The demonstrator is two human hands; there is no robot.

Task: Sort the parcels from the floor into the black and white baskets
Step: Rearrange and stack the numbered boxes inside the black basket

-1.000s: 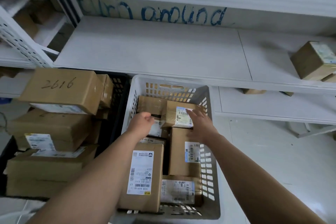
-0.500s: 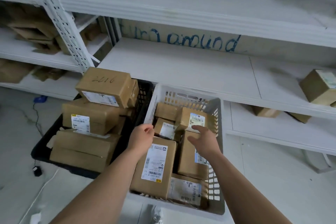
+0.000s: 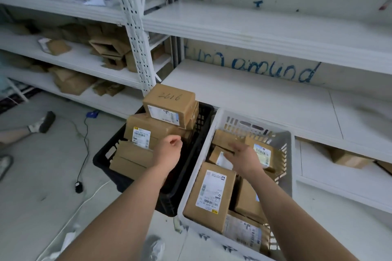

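Parcels [image 3: 212, 195] in white basket [image 3: 196, 176] part-hidden, left grip [image 3: 169, 150] clenched empty, right grip [image 3: 244, 159] released — blurred

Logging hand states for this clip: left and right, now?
Left hand: fingers curled, holding nothing.
Right hand: open, fingers straight, holding nothing.
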